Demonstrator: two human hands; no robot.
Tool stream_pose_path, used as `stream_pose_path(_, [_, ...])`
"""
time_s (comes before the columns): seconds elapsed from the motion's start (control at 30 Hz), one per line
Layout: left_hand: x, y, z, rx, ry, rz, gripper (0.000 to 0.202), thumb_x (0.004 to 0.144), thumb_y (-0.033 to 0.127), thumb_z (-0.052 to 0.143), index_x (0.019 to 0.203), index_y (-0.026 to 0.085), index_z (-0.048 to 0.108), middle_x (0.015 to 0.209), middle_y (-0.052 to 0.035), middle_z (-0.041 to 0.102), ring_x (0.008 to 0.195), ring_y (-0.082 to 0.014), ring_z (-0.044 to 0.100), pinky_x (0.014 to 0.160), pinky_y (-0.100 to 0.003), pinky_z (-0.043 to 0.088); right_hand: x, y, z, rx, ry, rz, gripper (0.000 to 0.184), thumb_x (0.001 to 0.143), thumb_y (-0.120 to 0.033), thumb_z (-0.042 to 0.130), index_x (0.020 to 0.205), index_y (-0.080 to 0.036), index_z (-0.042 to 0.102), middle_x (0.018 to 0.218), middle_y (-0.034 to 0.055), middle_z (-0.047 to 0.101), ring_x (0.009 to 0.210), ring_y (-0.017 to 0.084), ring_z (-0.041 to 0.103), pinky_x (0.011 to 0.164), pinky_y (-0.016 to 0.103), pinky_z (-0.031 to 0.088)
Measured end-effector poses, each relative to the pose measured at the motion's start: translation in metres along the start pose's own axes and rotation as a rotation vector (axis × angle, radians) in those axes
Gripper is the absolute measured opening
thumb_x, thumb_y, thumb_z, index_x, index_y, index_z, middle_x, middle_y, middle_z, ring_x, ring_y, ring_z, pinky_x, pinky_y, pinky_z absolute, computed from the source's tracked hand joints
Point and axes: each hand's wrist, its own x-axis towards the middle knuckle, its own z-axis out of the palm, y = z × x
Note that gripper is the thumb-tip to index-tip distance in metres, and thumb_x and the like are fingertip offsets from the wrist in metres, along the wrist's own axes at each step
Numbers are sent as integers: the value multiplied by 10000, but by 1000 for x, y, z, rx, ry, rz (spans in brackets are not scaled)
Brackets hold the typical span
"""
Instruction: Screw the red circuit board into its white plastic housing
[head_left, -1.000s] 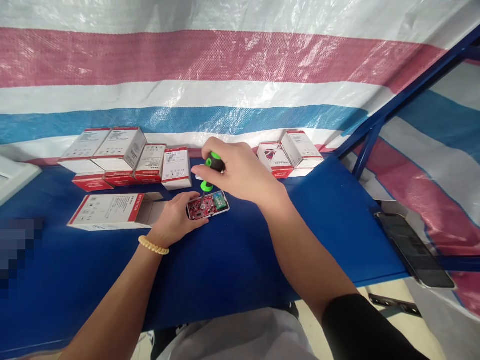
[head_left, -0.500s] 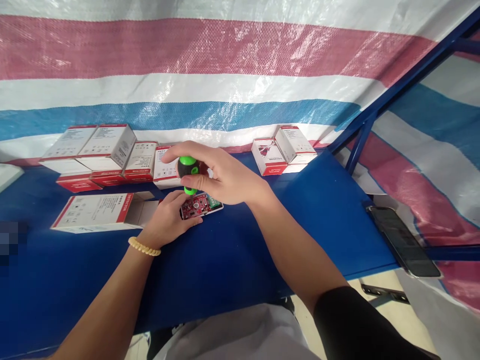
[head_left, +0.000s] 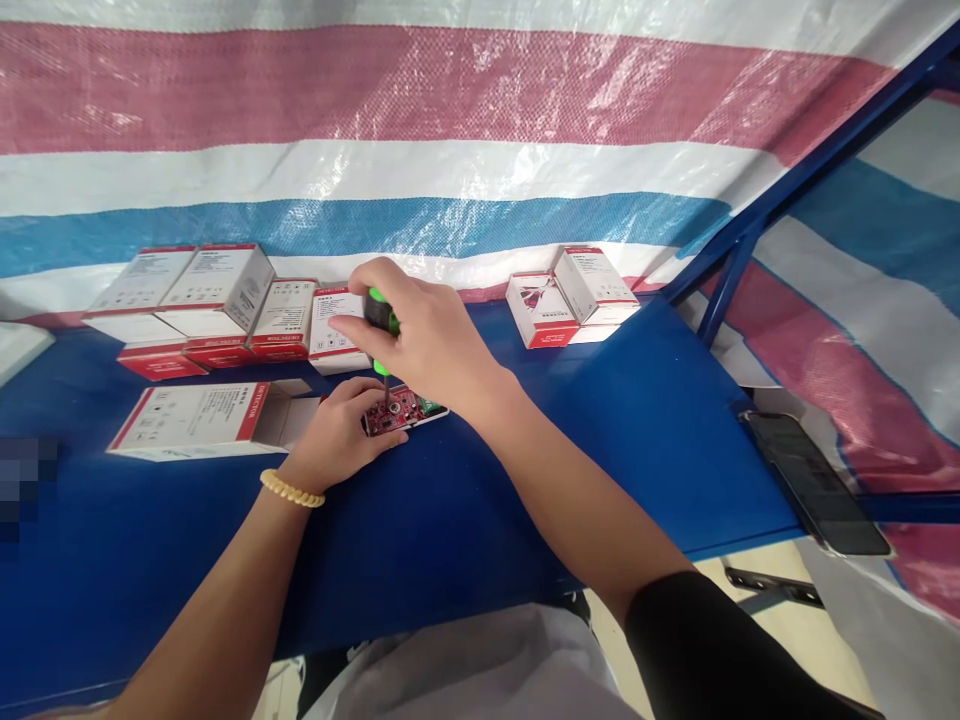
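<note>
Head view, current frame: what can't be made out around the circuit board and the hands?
- Screwdriver tip on the circuit board: too small to tell which screw it meets.
- Board's left end: covered by the left hand.
- Screwdriver handle: mostly wrapped by the right hand.
- Print on the open box: too small to read.
- Patch at the left edge: blurred.
- Phone screen: dark.

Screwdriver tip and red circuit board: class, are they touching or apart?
Touching. The head view shows the screwdriver held upright in the right hand, its shaft meeting the red circuit board with no visible gap.
</note>
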Motion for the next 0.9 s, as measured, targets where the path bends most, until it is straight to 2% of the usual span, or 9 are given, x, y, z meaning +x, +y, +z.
stream_pose_path(0.1, [-1,-1,0,5,-1,3,355,738,437,717,985,186,672,1101,-114,632,1030,-285,622,904,-414,536,-4,6,11,83,103,13,364,922,-392,558,1175,-172,414,1085,47,574,896,140,592,722,253,441])
stream_pose_path(0.2, [0,-1,0,-1,1,8,352,736,442,719,968,181,670,1094,-114,631,1017,-284,626,895,-412,540,-5,9,15,140,163,-19,371,920,-384,575,1182,-172,420,1042,35,586,847,128,595,716,249,468])
stream_pose_path(0.37, [0,0,-1,2,-1,19,345,736,428,720,978,189,666,1078,-108,632,1026,-287,617,880,-412,543,-1,5,10,41,134,-113,216,963,-314,521,1148,-209,486,1108,44,604,997,135,574,887,250,471])
stream_pose_path(0.47, [0,1,-1,1,-13,12,328,734,397,724,973,182,663,1076,-105,635,1015,-285,619,875,-416,541,-1,2,5,23,109,-188,195,995,-280,429,1156,-187,486,1117,44,598,1033,132,565,907,262,473])
stream_pose_path(0.53, [0,1,-2,-1,-11,0,331,726,391,732,968,177,662,1081,-109,638,1014,-287,621,879,-426,539,-2,-1,0,11,72,-188,198,1001,-236,369,1153,-196,488,1127,30,589,1036,124,563,897,263,476])
stream_pose_path(0.67, [0,3,-2,-1,-4,-19,386,706,397,760,998,175,642,1084,-108,640,1005,-272,628,878,-415,537,-3,-1,-8,21,103,-128,171,971,-226,398,1079,-206,529,1068,34,580,1014,134,559,865,264,491])
stream_pose_path(0.77, [-1,4,-2,5,6,-14,360,700,384,770,953,176,618,1045,-87,646,957,-243,635,849,-379,543,-2,3,-7,24,198,-111,144,941,-312,498,997,-197,562,965,42,562,967,155,559,843,288,500])
stream_pose_path(0.9, [-1,3,-1,13,26,11,329,705,381,770,892,178,592,1034,-81,640,950,-231,631,841,-358,541,-1,10,-4,6,299,-61,221,893,-405,594,921,-185,593,831,26,526,846,155,569,786,301,510])
